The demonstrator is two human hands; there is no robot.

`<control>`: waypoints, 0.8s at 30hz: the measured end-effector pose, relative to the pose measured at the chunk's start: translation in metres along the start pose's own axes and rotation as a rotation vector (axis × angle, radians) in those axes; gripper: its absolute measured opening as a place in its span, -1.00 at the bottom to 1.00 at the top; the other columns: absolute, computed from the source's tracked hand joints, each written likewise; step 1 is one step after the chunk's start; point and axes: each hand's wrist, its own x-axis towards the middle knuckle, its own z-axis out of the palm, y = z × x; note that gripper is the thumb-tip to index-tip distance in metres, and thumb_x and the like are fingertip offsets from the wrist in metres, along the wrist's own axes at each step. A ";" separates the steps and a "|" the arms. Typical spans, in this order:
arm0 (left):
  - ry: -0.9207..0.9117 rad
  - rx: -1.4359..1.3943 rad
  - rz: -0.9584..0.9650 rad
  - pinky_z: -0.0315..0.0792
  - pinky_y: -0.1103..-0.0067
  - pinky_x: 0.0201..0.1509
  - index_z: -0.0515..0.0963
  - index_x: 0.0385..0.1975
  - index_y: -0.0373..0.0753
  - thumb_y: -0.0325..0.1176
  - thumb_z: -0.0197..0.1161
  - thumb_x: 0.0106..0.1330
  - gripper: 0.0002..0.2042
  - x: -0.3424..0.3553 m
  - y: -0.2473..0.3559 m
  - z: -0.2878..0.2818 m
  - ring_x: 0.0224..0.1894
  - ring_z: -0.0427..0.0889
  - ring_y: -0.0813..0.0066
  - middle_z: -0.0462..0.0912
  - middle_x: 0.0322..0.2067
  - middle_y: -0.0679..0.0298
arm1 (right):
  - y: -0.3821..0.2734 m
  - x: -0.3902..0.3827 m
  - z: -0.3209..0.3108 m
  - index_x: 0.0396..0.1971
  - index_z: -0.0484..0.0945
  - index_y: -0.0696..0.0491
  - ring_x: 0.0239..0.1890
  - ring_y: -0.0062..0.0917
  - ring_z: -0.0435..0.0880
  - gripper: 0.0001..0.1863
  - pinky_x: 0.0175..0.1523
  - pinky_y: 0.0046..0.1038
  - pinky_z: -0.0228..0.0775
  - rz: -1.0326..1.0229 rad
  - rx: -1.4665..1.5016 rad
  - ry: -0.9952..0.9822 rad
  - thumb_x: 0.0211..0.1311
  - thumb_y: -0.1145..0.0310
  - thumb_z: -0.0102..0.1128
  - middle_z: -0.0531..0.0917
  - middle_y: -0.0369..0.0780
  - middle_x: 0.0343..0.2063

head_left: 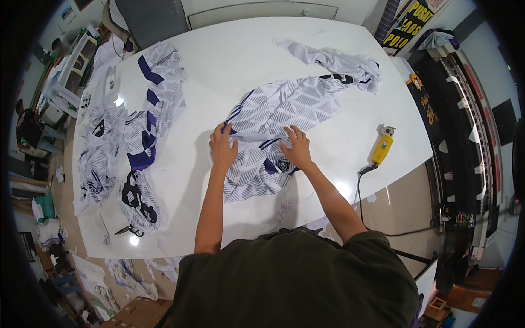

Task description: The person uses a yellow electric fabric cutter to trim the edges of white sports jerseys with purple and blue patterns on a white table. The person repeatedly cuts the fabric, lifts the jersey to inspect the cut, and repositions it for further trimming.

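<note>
Patterned white-and-grey fabric pieces with purple and navy stripes (pixel 284 101) lie spread across the middle of the white table. My left hand (pixel 223 146) rests on the left edge of this fabric, fingers bent and apart, by a folded pale band (pixel 255 136). Across the band, my right hand (pixel 296 146) touches the fabric with its fingers spread and curved, just above a dark emblem (pixel 283 164) and a purple patch. A yellow electric cutter (pixel 383 151) with a black cord lies at the right.
More fabric piles (pixel 98 156) cover the table's (pixel 197 65) left side, with black scissors (pixel 127 231) below them. A grey chair (pixel 141 19) stands behind. A long black machine (pixel 454 136) is at the right. A person (pixel 31 131) is at the far left.
</note>
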 end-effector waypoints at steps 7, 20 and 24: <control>-0.170 -0.288 -0.105 0.49 0.26 -0.05 0.48 -0.20 -0.31 -0.46 0.20 0.38 -0.90 0.056 -0.004 0.013 -0.16 0.65 0.00 0.67 -0.27 -0.01 | -0.007 0.072 -0.052 -0.14 0.62 0.11 -0.07 -0.39 0.68 -0.86 0.15 -0.24 0.39 0.166 0.335 -0.207 0.38 0.45 0.15 0.73 -0.15 -0.22; 0.374 -0.288 -0.302 0.58 0.43 -0.16 0.57 0.09 -0.20 -0.50 0.42 0.07 -0.50 0.020 0.053 -0.066 -0.22 0.71 0.25 0.69 -0.20 0.14 | -0.091 0.152 -0.550 -0.23 0.63 0.21 -0.31 -0.46 0.75 -0.67 -0.24 -0.38 0.67 -0.528 -0.906 1.169 0.44 0.17 0.27 0.71 -0.19 -0.17; 0.477 -0.180 -0.592 0.56 0.42 -0.16 0.61 0.10 -0.16 -0.46 0.39 0.17 -0.57 0.011 -0.051 -0.081 -0.28 0.73 0.21 0.72 -0.27 0.15 | -0.019 0.287 -0.557 -0.09 0.66 0.11 -0.16 -0.29 0.78 -0.76 -0.03 -0.38 0.60 -0.455 -0.495 1.264 0.39 0.31 0.14 0.77 -0.12 -0.19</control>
